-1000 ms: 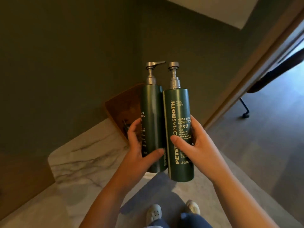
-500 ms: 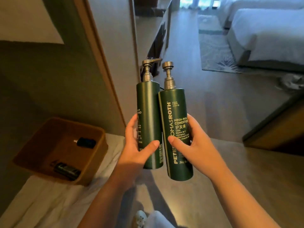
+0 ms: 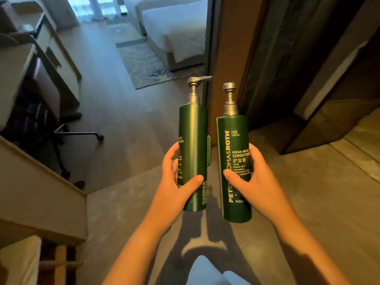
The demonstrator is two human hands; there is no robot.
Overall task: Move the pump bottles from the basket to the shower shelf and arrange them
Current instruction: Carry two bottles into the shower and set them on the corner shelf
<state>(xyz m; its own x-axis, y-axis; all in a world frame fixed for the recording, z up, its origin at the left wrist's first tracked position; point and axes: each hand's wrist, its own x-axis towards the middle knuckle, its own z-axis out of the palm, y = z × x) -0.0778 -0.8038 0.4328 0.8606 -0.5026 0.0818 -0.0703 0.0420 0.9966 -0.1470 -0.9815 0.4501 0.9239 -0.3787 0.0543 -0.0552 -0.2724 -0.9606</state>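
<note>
Now, left hand (image 3: 176,188): grip wraps dark-green cylindrical shampoo pump bottle (image 3: 194,136)
Right hand (image 3: 261,182): grip wraps matching conditioner bottle (image 3: 236,138) beside it
Room: white bed (image 3: 174,31) beyond it

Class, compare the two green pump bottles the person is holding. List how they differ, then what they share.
Spout: the left-hand bottle has its spout pointing sideways toward the right-hand bottle, whose pump shows only a round head.
Label: the right-hand bottle faces the camera, reading MEGA-RICH; the left-hand bottle is turned, showing only POO.
Shared: both are dark green cylinders with silver pumps, roughly upright and apart, gripped by the left hand and the right hand.
</note>
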